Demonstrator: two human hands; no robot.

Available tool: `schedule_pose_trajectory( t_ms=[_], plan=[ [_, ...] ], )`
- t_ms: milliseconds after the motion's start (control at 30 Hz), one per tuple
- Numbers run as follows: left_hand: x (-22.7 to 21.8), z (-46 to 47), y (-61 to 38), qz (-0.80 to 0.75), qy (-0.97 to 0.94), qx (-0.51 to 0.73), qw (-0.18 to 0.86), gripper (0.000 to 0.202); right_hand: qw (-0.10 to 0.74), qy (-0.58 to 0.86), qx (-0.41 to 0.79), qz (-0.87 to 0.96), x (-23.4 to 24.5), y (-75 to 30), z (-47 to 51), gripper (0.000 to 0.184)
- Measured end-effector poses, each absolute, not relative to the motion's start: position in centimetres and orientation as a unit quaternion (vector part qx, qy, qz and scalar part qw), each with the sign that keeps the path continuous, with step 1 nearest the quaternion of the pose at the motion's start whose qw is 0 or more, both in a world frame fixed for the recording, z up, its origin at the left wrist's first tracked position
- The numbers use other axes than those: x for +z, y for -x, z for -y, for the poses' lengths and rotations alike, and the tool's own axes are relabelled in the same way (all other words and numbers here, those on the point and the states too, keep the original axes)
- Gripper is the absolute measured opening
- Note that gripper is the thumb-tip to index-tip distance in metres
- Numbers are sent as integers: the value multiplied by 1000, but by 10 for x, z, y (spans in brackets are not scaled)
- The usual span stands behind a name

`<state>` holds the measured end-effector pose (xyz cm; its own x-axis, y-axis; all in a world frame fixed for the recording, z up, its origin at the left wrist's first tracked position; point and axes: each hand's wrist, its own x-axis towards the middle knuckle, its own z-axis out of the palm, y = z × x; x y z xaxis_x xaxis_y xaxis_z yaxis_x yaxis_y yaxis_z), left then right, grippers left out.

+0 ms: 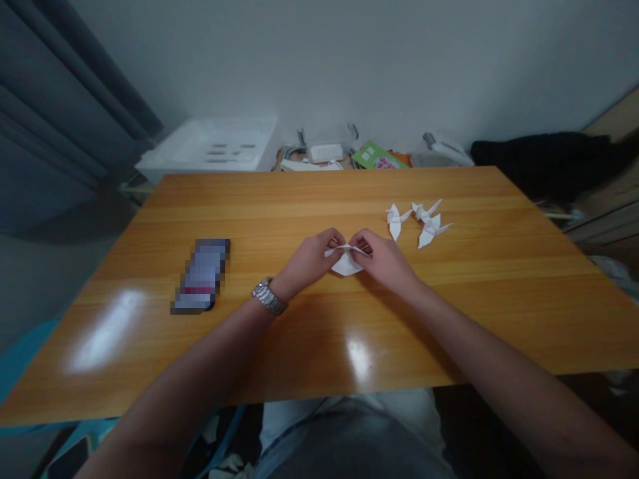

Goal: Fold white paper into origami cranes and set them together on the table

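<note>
A small piece of folded white paper [346, 263] is held between my two hands over the middle of the wooden table. My left hand [315, 256], with a metal watch on its wrist, pinches the paper's left edge. The right edge is gripped by my right hand [382, 256], thumb toward me. The paper's near part points down toward me, and its sides go out of sight under my fingers. Beyond my right hand lie several folded paper cranes [395, 221], all white, close together on the tabletop.
A phone [202, 276], blurred out, lies on the table [249, 206] to the left. Behind the far edge are a white foam tray [210, 143], a green book [377, 156] and assorted clutter. Dark cloth [544, 159] is heaped at the back right.
</note>
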<state>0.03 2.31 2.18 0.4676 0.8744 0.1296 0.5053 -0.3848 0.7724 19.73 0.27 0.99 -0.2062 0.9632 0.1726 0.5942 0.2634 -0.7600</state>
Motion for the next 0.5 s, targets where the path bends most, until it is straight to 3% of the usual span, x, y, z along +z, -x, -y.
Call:
schedule_pose_trajectory(
  t_ms=[300, 500],
  plan=[
    [26, -10, -5, -480, -808, 235, 250, 14, 323, 540, 226, 744, 10, -192, 11, 16],
    [28, -5, -6, -482, -802, 253, 249, 12, 335, 545, 241, 730, 13, -189, 16, 16]
  ],
)
